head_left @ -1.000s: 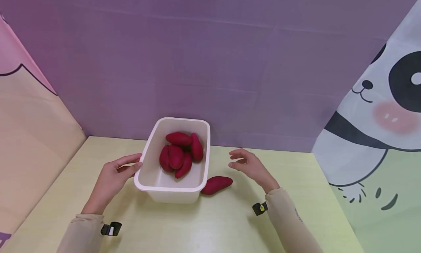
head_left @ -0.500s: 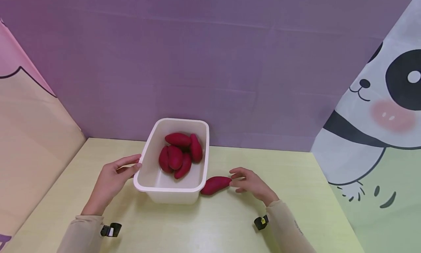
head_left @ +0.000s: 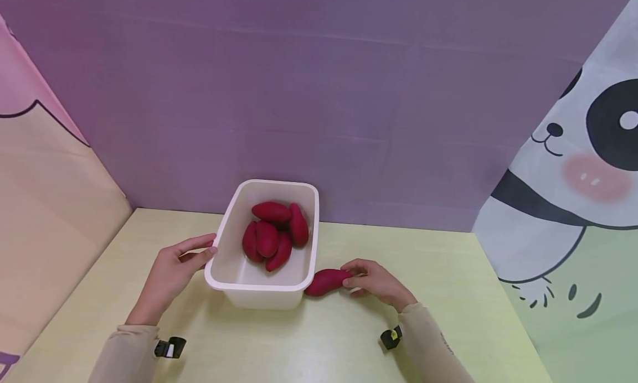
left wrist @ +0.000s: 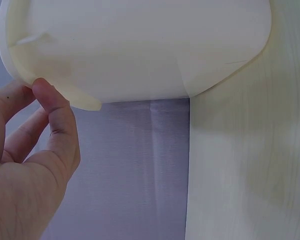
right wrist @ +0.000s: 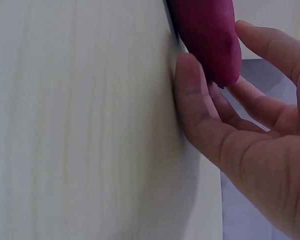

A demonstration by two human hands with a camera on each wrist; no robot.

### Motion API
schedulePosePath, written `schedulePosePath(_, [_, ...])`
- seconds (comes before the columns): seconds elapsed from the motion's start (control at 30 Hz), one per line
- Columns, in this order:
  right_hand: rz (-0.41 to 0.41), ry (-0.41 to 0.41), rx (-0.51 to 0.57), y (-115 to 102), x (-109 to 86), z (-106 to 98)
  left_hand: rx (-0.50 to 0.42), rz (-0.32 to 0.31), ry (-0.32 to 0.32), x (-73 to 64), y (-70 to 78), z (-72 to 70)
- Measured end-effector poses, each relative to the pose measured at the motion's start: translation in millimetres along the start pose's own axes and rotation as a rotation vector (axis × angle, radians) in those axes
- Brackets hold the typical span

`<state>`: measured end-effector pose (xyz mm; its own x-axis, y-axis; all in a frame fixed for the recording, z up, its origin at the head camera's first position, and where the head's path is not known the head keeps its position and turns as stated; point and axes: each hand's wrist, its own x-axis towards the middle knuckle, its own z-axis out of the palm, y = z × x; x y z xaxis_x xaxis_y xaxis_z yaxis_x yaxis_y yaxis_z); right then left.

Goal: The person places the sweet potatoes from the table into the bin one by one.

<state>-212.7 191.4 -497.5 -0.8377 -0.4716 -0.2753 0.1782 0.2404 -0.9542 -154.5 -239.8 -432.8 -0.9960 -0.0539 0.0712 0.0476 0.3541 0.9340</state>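
In the head view a white plastic bin (head_left: pixel 261 299) stands on the table with several dark red sweet potatoes (head_left: pixel 267 239) lying in it. My left hand (head_left: pixel 169 278) pinches the bin's left rim between thumb and fingers; the left wrist view shows the fingertips at the edge of the bin (left wrist: pixel 140 50). One more sweet potato (head_left: pixel 323 283) lies on the tabletop, against the bin's right side. My right hand (head_left: pixel 377 284) grips its right end, with thumb and fingers on opposite sides of the tip of the sweet potato (right wrist: pixel 210 42) in the right wrist view.
The pale wooden table (head_left: pixel 279 344) meets a purple backdrop (head_left: pixel 349 106) just behind the bin. A panda-print cloth (head_left: pixel 528 233) hangs at the right, and a beige and pink one (head_left: pixel 50 206) at the left.
My right hand has come down toward me and slightly left, from above the table onto the end of the loose sweet potato. My left hand and the bin stay in place.
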Motion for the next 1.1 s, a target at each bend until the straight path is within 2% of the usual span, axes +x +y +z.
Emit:
schedulePosePath(0.47, [0.006, 0.033, 0.081, 5.6, 1.6, 0.2, -0.002, 0.003, -0.004, 1.1, 0.0, 1.1])
schedulePosePath(0.7, [-0.039, 0.056, 0.133, 1.4, -4.2, -12.6, -0.014, -0.002, -0.006, 0.5, 0.5, -0.1])
schedulePosePath(0.87, [-0.075, 0.089, 0.145, -15.3, -9.7, -26.1, -0.013, -0.008, -0.008, 0.4, 0.9, -0.4])
schedulePosePath(1.1, [-0.135, 0.150, 0.169, -56.1, -17.3, -44.9, -0.015, -0.013, -0.007, 0.4, 0.2, -0.3])
